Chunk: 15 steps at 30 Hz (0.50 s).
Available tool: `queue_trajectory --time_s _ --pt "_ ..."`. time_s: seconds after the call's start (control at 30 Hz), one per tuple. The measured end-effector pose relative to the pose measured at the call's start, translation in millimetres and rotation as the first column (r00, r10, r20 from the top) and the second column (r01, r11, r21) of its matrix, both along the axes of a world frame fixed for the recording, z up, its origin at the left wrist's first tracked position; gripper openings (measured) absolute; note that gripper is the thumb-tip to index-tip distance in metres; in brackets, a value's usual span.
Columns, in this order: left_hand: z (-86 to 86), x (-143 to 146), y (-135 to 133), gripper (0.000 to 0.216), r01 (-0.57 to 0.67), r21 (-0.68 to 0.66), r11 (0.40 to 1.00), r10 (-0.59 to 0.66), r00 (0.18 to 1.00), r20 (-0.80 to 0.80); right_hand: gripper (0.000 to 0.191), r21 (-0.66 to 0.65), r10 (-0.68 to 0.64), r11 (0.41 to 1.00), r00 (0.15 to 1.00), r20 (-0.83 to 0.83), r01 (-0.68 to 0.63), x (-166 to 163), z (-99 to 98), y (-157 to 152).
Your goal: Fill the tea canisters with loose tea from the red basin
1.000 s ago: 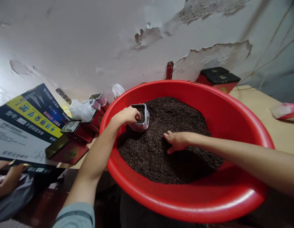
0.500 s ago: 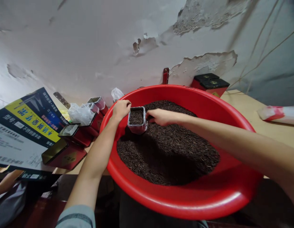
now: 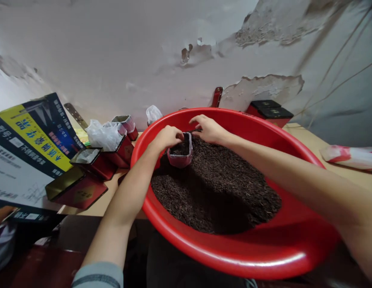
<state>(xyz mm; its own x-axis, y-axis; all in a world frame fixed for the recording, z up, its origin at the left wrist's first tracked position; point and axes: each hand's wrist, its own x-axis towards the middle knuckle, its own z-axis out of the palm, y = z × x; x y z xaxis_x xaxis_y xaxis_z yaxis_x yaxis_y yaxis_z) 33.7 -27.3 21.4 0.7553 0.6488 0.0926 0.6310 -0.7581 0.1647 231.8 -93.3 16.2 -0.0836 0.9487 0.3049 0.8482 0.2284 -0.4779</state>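
Note:
A big red plastic basin (image 3: 240, 262) holds a heap of dark, dry, loose leaves (image 3: 222, 180) that look like tea. In its left part stands a small square tin (image 3: 180, 161) lined with clear plastic, its mouth facing up and dark leaves inside. My left hand (image 3: 169, 137) bends over the tin's left back edge, fingers curled down onto the rim and liner; its fingertips are partly hidden. Just behind the tin's right back corner, my right hand (image 3: 209, 129) hovers over the leaves, fingers apart, thumb close to the rim.
Left of the basin stand several red tins (image 3: 80, 188), some with plastic bags (image 3: 104, 136), beside a printed carton (image 3: 29, 148). Black-lidded tins (image 3: 271, 112) sit behind right. A red-and-white package (image 3: 348, 158) lies on the table. Another person's arm (image 3: 2, 216) shows lower left.
My left hand has moved right from beside the tin onto its rim. My right hand has lifted away from the tin's right side toward the back, and its fingers have spread. The view has shifted slightly.

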Motion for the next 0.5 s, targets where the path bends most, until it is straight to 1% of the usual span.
queue_trajectory --time_s 0.03,0.07,0.1,0.13,0.17,0.23,0.27,0.3,0.33,0.37,0.43,0.5 --pt "-1.7 4.6 -4.0 0.029 0.032 0.001 0.999 -0.032 0.997 -0.073 0.052 -0.038 -0.040 0.998 0.998 0.042 0.042 14.0 -6.4 -9.5" --pt "-3.7 8.8 -7.1 0.031 0.043 0.035 0.998 -0.038 0.990 -0.134 0.059 -0.096 -0.074 0.992 0.992 0.103 0.084 27.2 -14.6 -20.2" --pt "-5.7 12.2 -8.9 0.033 0.046 0.092 0.995 -0.029 0.984 -0.177 0.065 -0.175 -0.088 0.977 0.980 0.178 0.119 38.8 -24.3 -31.8" --pt "-7.1 14.5 -9.4 0.036 0.046 0.153 0.987 -0.015 0.980 -0.197 0.070 -0.273 -0.076 0.951 0.964 0.256 0.148 48.2 -34.8 -43.8" --pt "-7.8 15.7 -8.8 0.038 0.045 0.197 0.979 -0.006 0.981 -0.196 0.076 -0.393 -0.027 0.905 0.945 0.325 0.161 55.0 -45.5 -55.9" --pt "-6.3 14.8 -5.3 0.039 0.033 0.215 0.976 0.002 0.987 -0.162 0.086 -0.618 0.125 0.769 0.910 0.395 0.163 59.5 -64.2 -78.0" --pt "-4.7 13.3 -3.3 0.038 0.014 0.209 0.978 0.016 0.990 -0.141 0.088 -0.698 0.204 0.700 0.897 0.393 0.148 57.6 -71.0 -87.1" --pt "-3.0 11.6 -1.6 0.036 -0.013 0.202 0.979 0.039 0.991 -0.129 0.086 -0.746 0.266 0.654 0.886 0.379 0.123 53.7 -75.6 -94.4" --pt "-1.8 9.9 -0.5 0.034 -0.038 0.196 0.980 0.065 0.989 -0.131 0.082 -0.763 0.310 0.640 0.879 0.362 0.088 48.4 -78.0 -99.7" --pt "-1.2 8.7 -0.2 0.033 -0.052 0.186 0.981 0.079 0.987 -0.142 0.077 -0.757 0.335 0.651 0.874 0.351 0.054 42.6 -78.6 -103.1" --pt "-2.6 7.5 -1.2 0.033 -0.039 0.140 0.989 0.062 0.984 -0.166 0.066 -0.705 0.353 0.709 0.871 0.342 -0.011 32.3 -76.4 -105.4" --pt "-5.6 7.5 -3.1 0.033 -0.002 0.066 0.998 0.012 0.991 -0.136 0.056 -0.647 0.347 0.761 0.873 0.343 -0.049 26.3 -73.6 -104.4"
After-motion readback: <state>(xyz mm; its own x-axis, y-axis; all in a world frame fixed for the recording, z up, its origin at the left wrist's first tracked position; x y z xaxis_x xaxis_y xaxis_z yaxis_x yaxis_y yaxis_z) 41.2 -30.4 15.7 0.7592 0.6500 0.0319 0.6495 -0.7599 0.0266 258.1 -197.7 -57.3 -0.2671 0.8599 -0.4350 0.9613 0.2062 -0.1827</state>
